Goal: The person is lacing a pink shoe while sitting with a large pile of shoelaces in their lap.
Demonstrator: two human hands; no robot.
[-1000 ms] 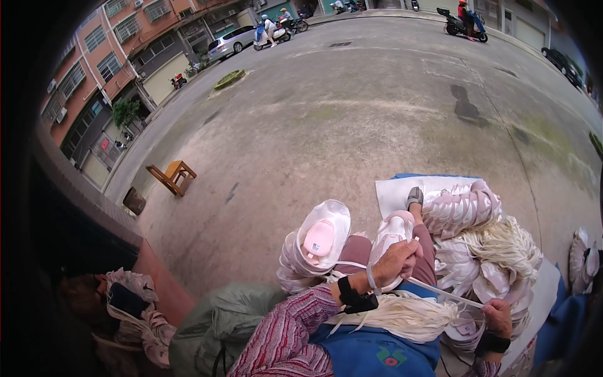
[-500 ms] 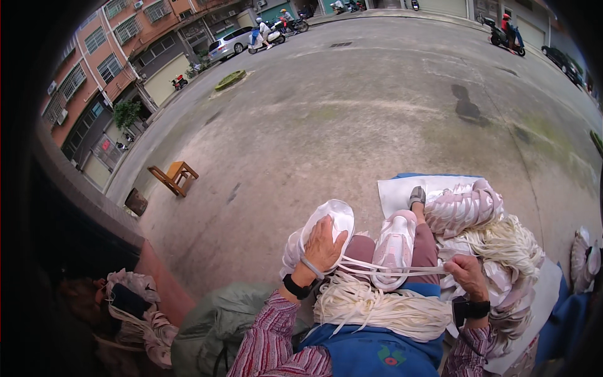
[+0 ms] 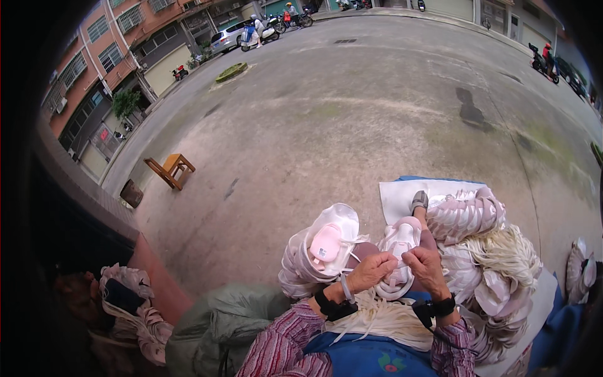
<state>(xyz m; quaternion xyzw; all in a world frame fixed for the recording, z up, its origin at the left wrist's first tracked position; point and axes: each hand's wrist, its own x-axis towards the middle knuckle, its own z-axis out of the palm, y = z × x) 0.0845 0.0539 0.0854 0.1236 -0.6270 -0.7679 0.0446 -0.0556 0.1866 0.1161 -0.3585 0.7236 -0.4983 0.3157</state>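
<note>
A pink and white shoe upper [image 3: 402, 234] lies toe-away between my knees. Over its lacing area my left hand [image 3: 373, 271] and my right hand [image 3: 426, 269] come close together, fingers pinched. What the left fingertips hold is too small to make out; the right pinches what looks like the end of a white shoelace, mostly hidden. A thick bundle of cream shoelaces [image 3: 364, 323] lies across my lap on a blue apron [image 3: 358, 352]. To the left of my hands sits a stack of nested uppers [image 3: 295, 267], its top one showing a pink tongue [image 3: 326, 243].
On my right, more stacked uppers [image 3: 468, 215] and a heap of cream laces [image 3: 502, 248] rest on a white sheet [image 3: 399, 196]. A grey-green bag [image 3: 220, 327] stands at my left. Farther off are a wooden chair [image 3: 173, 168], a bin [image 3: 131, 193] and riders on scooters [image 3: 256, 36].
My left hand has left the stack of uppers and moved right to the upper on my lap. My right hand has come in leftward; the laces it held stretched out no longer show taut.
</note>
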